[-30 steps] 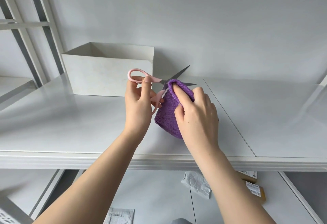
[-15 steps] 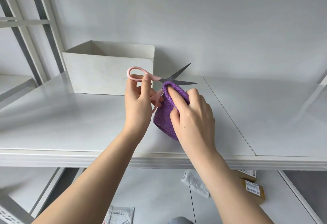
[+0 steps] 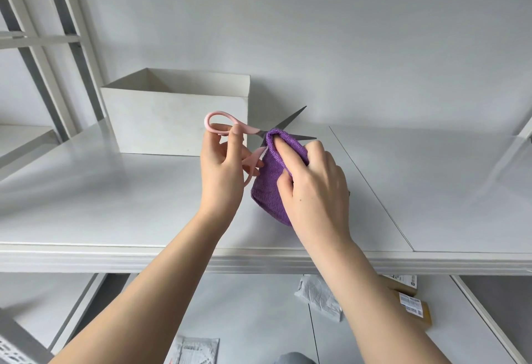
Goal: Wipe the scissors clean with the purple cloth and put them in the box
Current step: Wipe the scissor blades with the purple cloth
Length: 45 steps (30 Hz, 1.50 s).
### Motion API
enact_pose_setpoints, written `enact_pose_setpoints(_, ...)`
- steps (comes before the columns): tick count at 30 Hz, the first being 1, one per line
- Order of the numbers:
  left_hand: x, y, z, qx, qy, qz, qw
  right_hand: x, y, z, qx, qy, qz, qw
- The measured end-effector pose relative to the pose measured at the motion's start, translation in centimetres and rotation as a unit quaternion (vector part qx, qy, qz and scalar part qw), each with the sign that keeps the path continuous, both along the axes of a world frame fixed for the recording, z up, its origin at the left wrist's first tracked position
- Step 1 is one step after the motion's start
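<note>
Now the left hand (image 3: 221, 173) is up above the white shelf (image 3: 115, 205), fingers curled through and around the pink handles of the scissors (image 3: 250, 139), one loop pinched up top between thumb and forefinger, the other loop tucked lower against the palm side. The blades are spread open, one dark tip angling up and to the right, the other running nearly level to the right. Over on the other side, the right hand (image 3: 313, 188) has its fingers closed on the purple cloth (image 3: 269, 182), the forefinger pushed under a fold of it and pressing that fold right at the pivot where the two blades meet. The rest of the cloth hangs bunched down beneath the palm, its lower end close to the shelf surface (whether it actually touches, I cannot tell).

Behind the left hand sits the white box (image 3: 175, 122), open at the top, standing on the shelf against the pale wall; the scissors are held in the air just in front of its right corner, not inside it. Down below the shelf edge, on a lower level, lie a crumpled white packet (image 3: 319, 297) and a brown carton with a label (image 3: 414, 306).
</note>
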State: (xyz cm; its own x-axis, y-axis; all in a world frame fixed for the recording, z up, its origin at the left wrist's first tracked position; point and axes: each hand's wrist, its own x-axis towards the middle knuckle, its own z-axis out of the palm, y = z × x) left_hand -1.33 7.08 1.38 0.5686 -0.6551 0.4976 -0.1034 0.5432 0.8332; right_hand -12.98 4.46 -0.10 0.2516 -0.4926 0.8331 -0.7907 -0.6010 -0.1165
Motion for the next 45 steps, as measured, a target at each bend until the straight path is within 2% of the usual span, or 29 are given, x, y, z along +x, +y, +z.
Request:
enact_pose_setpoints(6,-0.1,0.0,-0.2,0.004,-0.009,0.002,1.000,0.1,0.2,-0.2,0.015,-0.020,-0.009,1.000)
enact_pose_setpoints(11,0.2,0.0,-0.2,0.013,-0.013,0.001,1.000,0.4,0.5,-0.2,-0.011,0.022,0.008,1.000)
enact_pose_setpoints(16,0.1,0.4,0.0,0.009,-0.031,0.001,0.999,-0.1,-0.2,0.3,-0.003,0.005,-0.020,1.000)
enact_pose_setpoints(23,0.0,0.4,0.0,0.034,-0.027,-0.004,0.999,0.1,0.3,0.1,-0.027,0.041,-0.001,0.999)
enact_pose_setpoints(29,0.1,0.4,0.0,0.028,-0.043,0.010,0.999,-0.2,0.0,0.5,-0.018,0.007,-0.023,1.000)
enact_pose_setpoints(35,0.2,0.4,0.0,0.034,-0.036,0.009,0.999,-0.5,-0.3,0.5,-0.035,0.030,-0.009,0.999)
enact_pose_setpoints(38,0.2,0.2,0.1,0.031,-0.028,0.014,0.999,-0.7,-0.7,0.7,-0.018,-0.003,0.001,1.000)
enact_pose_setpoints(40,0.4,0.0,0.1,0.032,-0.013,0.017,0.999,-1.1,-1.0,0.6,0.017,-0.075,0.035,0.996)
enact_pose_setpoints(43,0.6,-0.1,0.0,0.044,0.010,0.015,0.999,-2.1,-1.3,0.6,0.136,-0.241,0.109,0.955)
enact_pose_setpoints(45,0.5,-0.1,0.0,0.047,0.026,0.009,0.999,-2.6,-1.5,0.5,0.182,-0.293,0.126,0.930)
